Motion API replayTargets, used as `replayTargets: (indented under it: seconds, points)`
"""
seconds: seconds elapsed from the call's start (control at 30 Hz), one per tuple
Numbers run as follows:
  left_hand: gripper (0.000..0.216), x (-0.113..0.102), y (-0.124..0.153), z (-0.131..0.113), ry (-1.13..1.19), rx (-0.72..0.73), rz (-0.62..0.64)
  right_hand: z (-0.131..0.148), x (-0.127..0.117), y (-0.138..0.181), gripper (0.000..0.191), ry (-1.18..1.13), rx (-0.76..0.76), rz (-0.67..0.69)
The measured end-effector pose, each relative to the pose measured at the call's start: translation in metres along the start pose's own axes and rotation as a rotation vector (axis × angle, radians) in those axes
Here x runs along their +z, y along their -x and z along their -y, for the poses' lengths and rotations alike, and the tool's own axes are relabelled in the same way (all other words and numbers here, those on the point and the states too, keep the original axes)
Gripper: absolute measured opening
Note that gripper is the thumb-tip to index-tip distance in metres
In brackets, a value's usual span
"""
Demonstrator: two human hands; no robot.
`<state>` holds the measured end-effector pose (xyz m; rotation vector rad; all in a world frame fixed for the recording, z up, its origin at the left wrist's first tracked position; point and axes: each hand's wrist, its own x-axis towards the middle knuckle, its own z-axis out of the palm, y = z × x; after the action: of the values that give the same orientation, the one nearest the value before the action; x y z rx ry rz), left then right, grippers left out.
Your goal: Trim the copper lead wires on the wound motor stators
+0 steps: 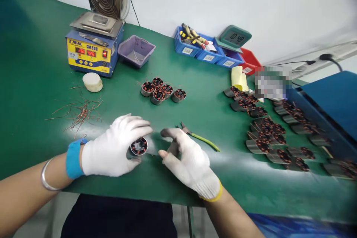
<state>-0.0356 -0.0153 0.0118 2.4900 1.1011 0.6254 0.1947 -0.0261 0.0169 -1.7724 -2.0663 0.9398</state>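
Observation:
My left hand (113, 148), in a white glove, curls its fingers and thumb around a round motor stator (138, 146) with a metal rim and copper windings at the table's front. The stator stands upright with its wound face up; the palm hides part of its wall. To the right, my right hand (189, 158), gloved in white with a bare thumb tip, is held with thumb and fingers apart and nothing between them. Just beyond its fingers lies a pair of cutters (199, 138) with green handles. Several similar stators (158, 96) with copper wire ends form a group farther back.
Copper wire scraps (83, 113) and a white round pad (93, 82) lie left. Behind stand a solder pot (92, 54), a purple tray (136, 41), blue tool bins (187, 49) and a clock (235, 37). Many stators (258, 145) crowd the right, beside a blue box (331, 96).

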Motion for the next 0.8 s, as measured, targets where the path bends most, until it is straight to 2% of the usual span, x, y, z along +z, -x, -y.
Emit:
replayTargets:
  seconds: [0.07, 0.1, 0.13, 0.2, 0.27, 0.33, 0.4, 0.43, 0.5, 0.53, 0.6, 0.67, 0.73, 0.8]
  points:
    - [0.051, -0.005, 0.004, -0.007, -0.023, -0.061, -0.138, 0.002, 0.0, 0.004, 0.04, 0.136, -0.149, 0.005]
    - [0.055, -0.006, 0.006, -0.01, -0.05, -0.119, -0.158, 0.003, 0.001, 0.006, 0.036, 0.158, -0.241, 0.052]
    - [0.061, -0.006, 0.006, -0.012, -0.082, -0.189, -0.13, 0.004, 0.003, 0.007, 0.033, 0.157, -0.326, 0.114]
    - [0.07, -0.003, 0.005, -0.012, -0.105, -0.321, 0.015, 0.005, 0.005, 0.007, 0.029, 0.098, -0.421, 0.266]
    - [0.065, -0.001, 0.002, -0.008, -0.011, -0.394, 0.147, 0.004, 0.002, 0.006, 0.026, 0.037, -0.383, 0.317]
    - [0.061, -0.002, 0.0, -0.004, 0.133, -0.4, 0.163, 0.001, -0.004, 0.002, 0.028, 0.036, -0.265, 0.161]
    - [0.069, -0.005, -0.001, -0.003, 0.209, -0.406, 0.115, 0.0, -0.007, -0.003, 0.047, 0.061, -0.222, -0.046]
    - [0.076, -0.006, 0.0, -0.004, 0.208, -0.417, 0.093, 0.001, -0.006, -0.006, 0.06, 0.069, -0.239, -0.098]
    - [0.096, -0.006, 0.0, -0.008, 0.165, -0.444, 0.064, 0.005, -0.001, -0.015, 0.08, 0.05, -0.317, -0.076]
    - [0.1, -0.004, -0.001, -0.011, 0.152, -0.459, 0.062, 0.008, 0.002, -0.021, 0.082, 0.015, -0.347, -0.03]
    - [0.094, 0.001, -0.001, -0.013, 0.153, -0.489, 0.08, 0.014, 0.01, -0.032, 0.071, -0.15, -0.346, 0.065]
    - [0.086, 0.007, -0.001, -0.012, 0.176, -0.479, 0.109, 0.019, 0.015, -0.041, 0.054, -0.45, -0.268, 0.143]
    - [0.088, 0.009, 0.0, -0.007, 0.175, -0.386, 0.142, 0.021, 0.017, -0.046, 0.043, -0.763, -0.152, 0.164]
    - [0.086, 0.008, 0.001, -0.003, 0.158, -0.276, 0.187, 0.021, 0.017, -0.046, 0.041, -0.961, -0.068, 0.117]
